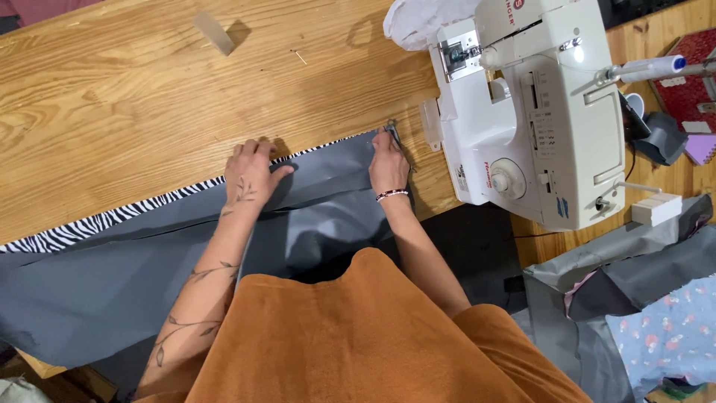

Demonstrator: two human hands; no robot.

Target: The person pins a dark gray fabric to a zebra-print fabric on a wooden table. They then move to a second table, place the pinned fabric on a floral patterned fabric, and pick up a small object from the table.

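The grey fabric (328, 186) lies across the table (112, 97) at 6 o'clock of the sewing machine (533, 112), its zebra trim (112, 218) along the far edge. The left hand (250, 175) presses flat, fingers spread; the right hand (388, 160) pinches the corner. Aligning well means keeping both edges taut and even.

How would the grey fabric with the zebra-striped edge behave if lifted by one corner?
The grey fabric with the zebra-striped edge would probably flop: it folds and drapes off the wooden table. Its faint sheen suggests some slipperiness. It likely needs both hands, as the left hand and right hand press it flat.
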